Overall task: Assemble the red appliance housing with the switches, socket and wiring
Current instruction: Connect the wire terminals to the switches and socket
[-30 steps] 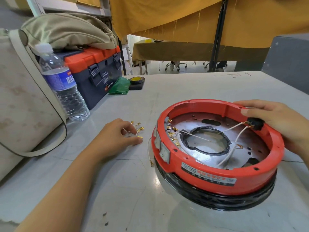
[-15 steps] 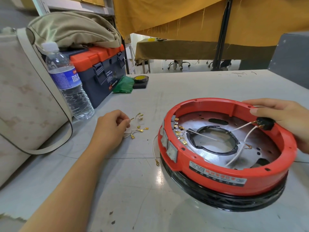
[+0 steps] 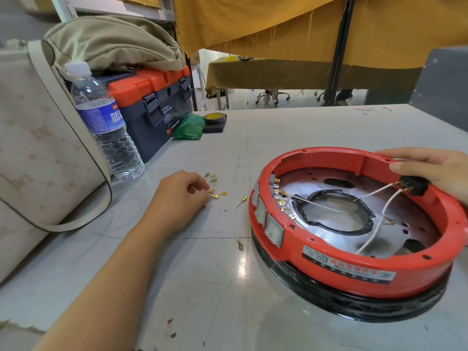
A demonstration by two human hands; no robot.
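The round red housing [image 3: 354, 264] sits on a black ring [image 3: 354, 309] at the right of the table. Two rocker switches [image 3: 273, 230] are set in its left wall, with gold terminals behind them. A black socket [image 3: 416, 187] sits in the far right wall, and white wires run from it across the metal plate [image 3: 405, 234]. My right hand [image 3: 435, 168] holds the rim over the socket. My left hand [image 3: 177, 196] has curled fingertips pinching at a small bunch of white wires with gold terminals [image 3: 215, 193]. One loose white wire [image 3: 235, 219] lies beside the housing.
At the table's left stand a water bottle [image 3: 109, 127], an orange and dark toolbox [image 3: 152, 102] with a khaki bag [image 3: 109, 44] on it, and a pale bag [image 3: 30, 153]. A green packet [image 3: 188, 126] and a tape roll [image 3: 215, 119] lie behind.
My left hand's fingers shifted over the bunch of terminal wires, dragging it slightly. My right hand stayed on the housing rim by the socket.
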